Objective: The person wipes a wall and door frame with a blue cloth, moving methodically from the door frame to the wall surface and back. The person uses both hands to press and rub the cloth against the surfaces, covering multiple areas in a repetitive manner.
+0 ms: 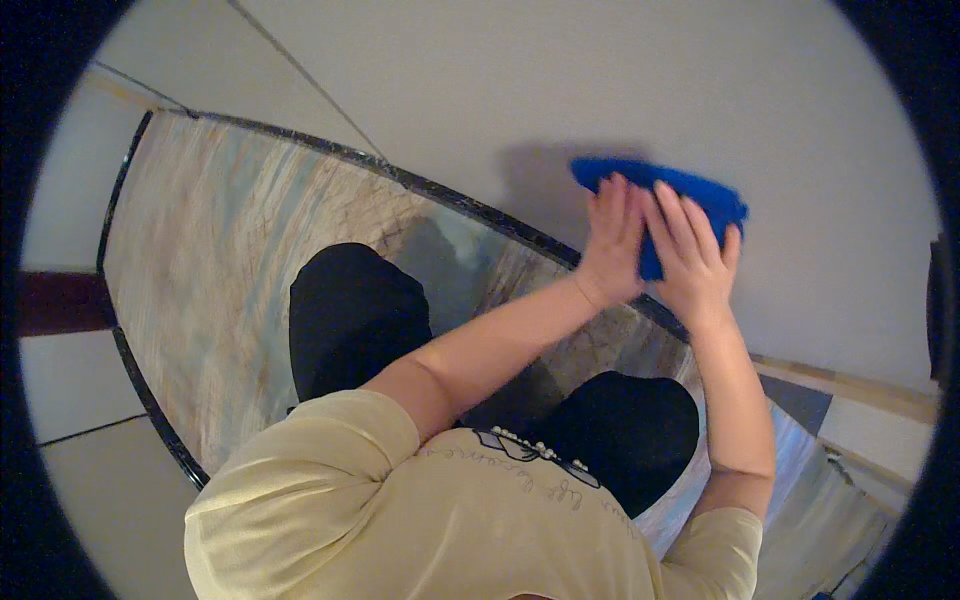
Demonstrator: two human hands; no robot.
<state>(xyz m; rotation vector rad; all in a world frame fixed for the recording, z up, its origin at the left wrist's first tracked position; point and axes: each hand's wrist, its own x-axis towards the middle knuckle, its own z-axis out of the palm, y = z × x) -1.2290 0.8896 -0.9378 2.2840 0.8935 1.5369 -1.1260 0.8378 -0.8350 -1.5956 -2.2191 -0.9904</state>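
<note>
A blue cloth, apparently folded, is under both of my hands over the pale grey tiles. My left hand lies on its left part, slightly blurred, with the fingers pointing away from me. To the right, my right hand spreads its fingers over the other half. Part of the cloth shows between the two palms. A shadow falls on the pale tile left of the cloth. Whether the cloth touches the tile cannot be made out.
My knees in dark trousers are over a streaked, multicoloured mat or panel with a black border. Dark joint lines cross the tiles. A dark red strip lies at left. A beige strip and a dark object are at right.
</note>
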